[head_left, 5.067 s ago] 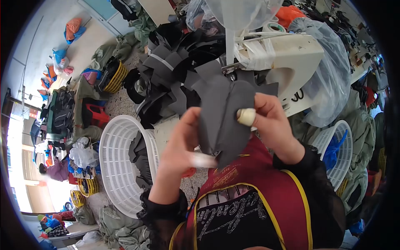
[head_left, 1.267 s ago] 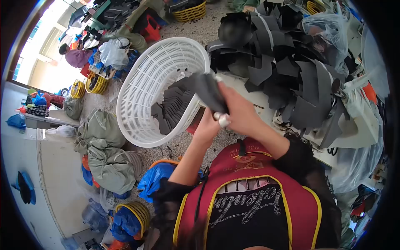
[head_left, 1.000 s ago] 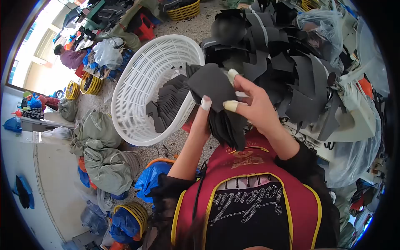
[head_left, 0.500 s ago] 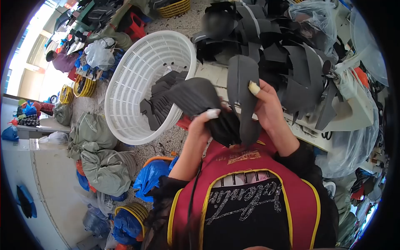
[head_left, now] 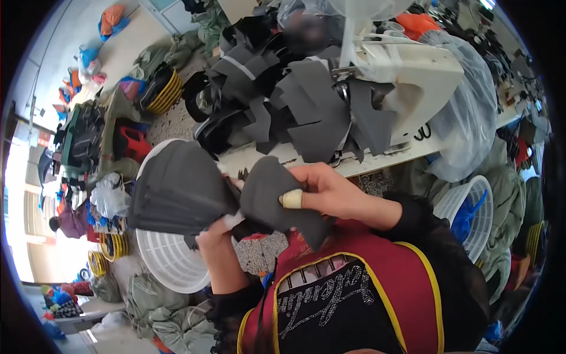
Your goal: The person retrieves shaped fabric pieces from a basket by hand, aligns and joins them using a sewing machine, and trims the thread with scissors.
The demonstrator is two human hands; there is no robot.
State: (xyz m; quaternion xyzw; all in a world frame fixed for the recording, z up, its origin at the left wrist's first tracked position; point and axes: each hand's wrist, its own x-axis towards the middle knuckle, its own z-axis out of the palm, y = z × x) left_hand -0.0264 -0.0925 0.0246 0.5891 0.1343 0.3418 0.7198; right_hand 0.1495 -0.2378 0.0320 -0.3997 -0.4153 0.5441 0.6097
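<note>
My left hand [head_left: 217, 233], its thumb wrapped in white, is closed on a fanned stack of dark grey foam-like pieces [head_left: 180, 192], partly smeared by motion. In my right hand [head_left: 327, 192], whose thumb has a yellowish wrap, is a curved dark grey cut piece [head_left: 262, 192], pinched between thumb and fingers. The two hands are close together in front of my red apron [head_left: 407, 283], and the piece's left edge lies beside the stack. Below and behind the stack stands a white plastic basket [head_left: 171, 259], largely hidden by it.
Ahead, many cut grey pieces [head_left: 312, 112] lie heaped on a worktable [head_left: 368, 165], against a white machine [head_left: 413, 79]. Clear plastic sheeting [head_left: 466, 124] hangs at its right. Another white basket [head_left: 480, 206] stands at right; grey-green sacks [head_left: 147, 298] lie at lower left.
My view has turned to the right. The stack in my left hand has lifted and now hides much of the basket. The piece in my right hand has tilted from upright to sideways.
</note>
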